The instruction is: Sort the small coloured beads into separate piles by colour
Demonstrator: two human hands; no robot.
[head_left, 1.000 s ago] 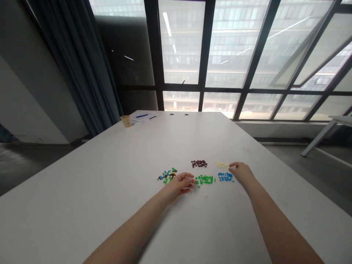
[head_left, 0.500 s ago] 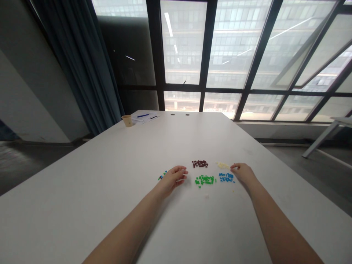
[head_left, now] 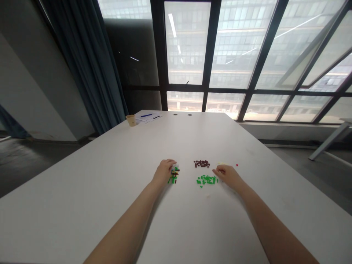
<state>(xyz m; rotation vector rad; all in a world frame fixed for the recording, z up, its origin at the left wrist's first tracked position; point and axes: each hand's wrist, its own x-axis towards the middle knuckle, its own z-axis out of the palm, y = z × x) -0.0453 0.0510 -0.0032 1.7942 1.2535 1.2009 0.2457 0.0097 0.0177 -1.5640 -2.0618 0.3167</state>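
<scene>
At the left edge of a small mixed pile of coloured plastic pieces [head_left: 174,175] is my left hand [head_left: 162,172]. Its fingers curve over the pile's far side, apart from the thumb. My right hand [head_left: 228,175] hovers low at the right with its fingertips pinched together; whatever is between them is too small to make out. That hand covers the spot of the blue pieces. Just left of it lie loose green pieces [head_left: 206,179], with dark brown pieces [head_left: 201,163] behind them. Pale yellow pieces [head_left: 222,163] show partly beyond the right hand.
A single red piece [head_left: 237,165] lies right of the right hand. Far left on the white table [head_left: 176,139] stand a paper cup [head_left: 131,120] and papers with a blue pen [head_left: 146,115]. Two dark discs [head_left: 189,114] sit near the far edge.
My left hand has shifted back and left, uncovering the mixed pile. My right hand has moved left and now hides the blue pieces, while a red piece has come into sight.
</scene>
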